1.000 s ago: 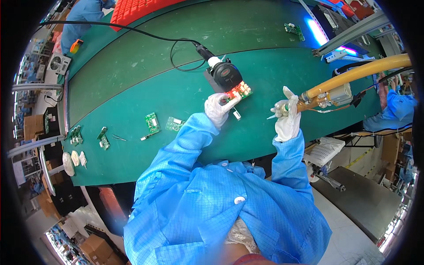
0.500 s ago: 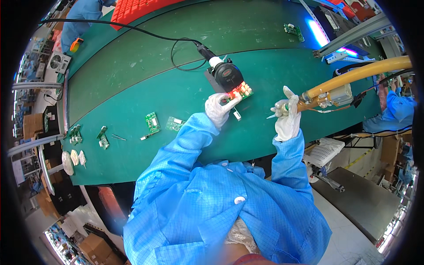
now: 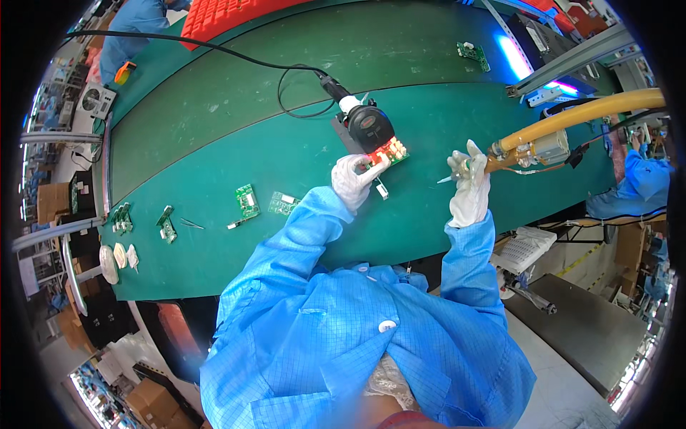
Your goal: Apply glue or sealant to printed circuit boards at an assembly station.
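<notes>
My left hand (image 3: 351, 184), in a white glove, pinches the near left edge of a green circuit board (image 3: 395, 151) with pale connectors. A small white connector (image 3: 382, 191) hangs out below it. Right over the board is the round head of a black corded scanner (image 3: 373, 127), casting red light on it. My right hand (image 3: 469, 184), also gloved, is raised to the right, apart from the board. Its fingers are curled round a thin tool with a pale blue pointed tip (image 3: 444, 180); its kind is hard to make out. Beside that hand ends a thick yellow hose (image 3: 579, 121) with a fitting.
Left on the green mat (image 3: 214, 264) lie several circuit boards (image 3: 246, 202), tweezers (image 3: 191, 223) and pale finger-shaped pieces (image 3: 120, 255). One board (image 3: 473, 54) lies far right. A black cable (image 3: 214, 44) crosses above. A red tray (image 3: 232, 16) and a co-worker's blue sleeve (image 3: 136, 28) are beyond.
My right hand has shifted slightly to the right, and its fingers have turned a little. My left hand, the board and the scanner have hardly moved.
</notes>
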Tool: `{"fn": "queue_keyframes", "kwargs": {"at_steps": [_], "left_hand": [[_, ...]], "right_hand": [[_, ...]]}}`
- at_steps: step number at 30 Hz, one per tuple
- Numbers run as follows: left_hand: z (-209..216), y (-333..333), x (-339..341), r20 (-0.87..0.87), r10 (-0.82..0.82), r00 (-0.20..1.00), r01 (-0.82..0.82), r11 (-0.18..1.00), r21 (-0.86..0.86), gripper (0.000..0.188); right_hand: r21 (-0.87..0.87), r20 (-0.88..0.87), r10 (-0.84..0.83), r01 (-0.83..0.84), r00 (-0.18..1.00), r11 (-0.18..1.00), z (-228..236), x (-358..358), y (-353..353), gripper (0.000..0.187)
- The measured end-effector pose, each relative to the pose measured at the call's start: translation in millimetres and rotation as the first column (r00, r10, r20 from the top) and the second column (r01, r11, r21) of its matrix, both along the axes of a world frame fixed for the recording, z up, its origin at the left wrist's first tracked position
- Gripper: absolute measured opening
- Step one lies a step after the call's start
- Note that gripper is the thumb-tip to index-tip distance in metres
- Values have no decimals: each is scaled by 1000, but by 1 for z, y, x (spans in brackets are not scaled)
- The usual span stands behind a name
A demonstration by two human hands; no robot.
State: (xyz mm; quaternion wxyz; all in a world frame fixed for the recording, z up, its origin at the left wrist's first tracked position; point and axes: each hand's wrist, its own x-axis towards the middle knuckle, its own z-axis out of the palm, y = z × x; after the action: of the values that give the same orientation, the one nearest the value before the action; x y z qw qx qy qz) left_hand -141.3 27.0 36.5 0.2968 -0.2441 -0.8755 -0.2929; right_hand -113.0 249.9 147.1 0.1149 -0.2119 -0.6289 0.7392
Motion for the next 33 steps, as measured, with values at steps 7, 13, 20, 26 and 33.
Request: {"fn": "queue_keyframes", "kwargs": {"at_steps": [7,13,20,26,33], "left_hand": [[8,-7,0,24,-80,996,81,996,-27,57],[6,-5,-1,-1,-97,995,97,995,-34,58],[10,-1,4,61,-43,997,45,998,-38,52],[14,-4,5,130,-17,991,34,991,-127,53],[13,-6,1,295,-95,951,151,973,-174,55]], "right_hand": [[403,179,5,-78,984,912,5,10,3,63],[245,302,204,-283,931,927,-34,18,-20,50],[307,203,307,-358,930,882,-62,-22,-42,35],[281,233,302,-362,924,889,-71,-21,-41,37],[356,40,213,-214,976,910,-74,-16,-42,29]]}}
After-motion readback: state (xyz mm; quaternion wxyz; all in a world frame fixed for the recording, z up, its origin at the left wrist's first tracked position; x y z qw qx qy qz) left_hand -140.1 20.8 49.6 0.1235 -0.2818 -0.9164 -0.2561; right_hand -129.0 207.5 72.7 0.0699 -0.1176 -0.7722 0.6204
